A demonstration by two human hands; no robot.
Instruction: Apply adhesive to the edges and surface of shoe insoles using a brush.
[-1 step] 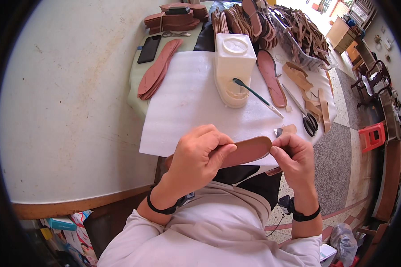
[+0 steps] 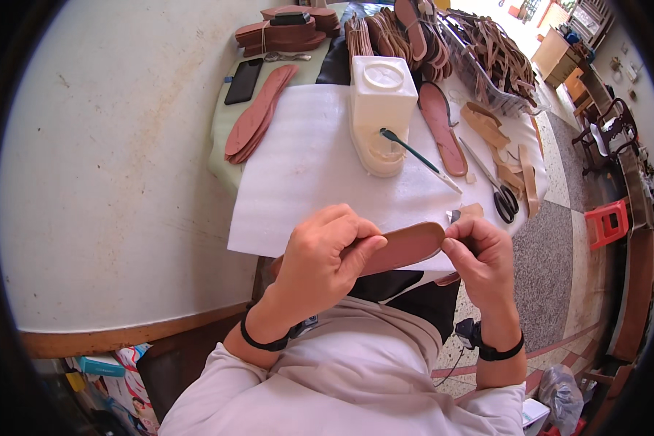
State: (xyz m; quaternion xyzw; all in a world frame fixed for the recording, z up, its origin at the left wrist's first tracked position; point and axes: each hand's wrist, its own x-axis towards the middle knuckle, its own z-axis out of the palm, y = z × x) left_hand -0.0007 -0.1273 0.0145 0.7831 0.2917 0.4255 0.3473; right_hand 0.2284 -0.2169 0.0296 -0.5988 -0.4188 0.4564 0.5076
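A reddish-brown shoe insole (image 2: 407, 245) with a tan edge is held level over the near edge of the table. My left hand (image 2: 325, 251) is closed on its middle, thumb and fingers pinching the edge and covering much of the left part. With thumb and forefinger, my right hand (image 2: 478, 251) pinches the rim at the right end. Just beyond that hand lie a small blade-like piece (image 2: 453, 216) and a tan scrap (image 2: 473, 210). Farther off stands a cut-open white plastic jug (image 2: 382, 109) with pale paste inside, and a green-handled brush (image 2: 418, 155) rests across its opening.
White foam sheet (image 2: 291, 182) covers the table. Black-handled scissors (image 2: 504, 201), tan strips (image 2: 528, 178) and a single insole (image 2: 443, 129) lie right. Stacked insoles (image 2: 258, 116) and a phone (image 2: 243, 81) lie left. A crate of brown strips (image 2: 490, 54) stands behind. A wall (image 2: 123, 182) closes the left.
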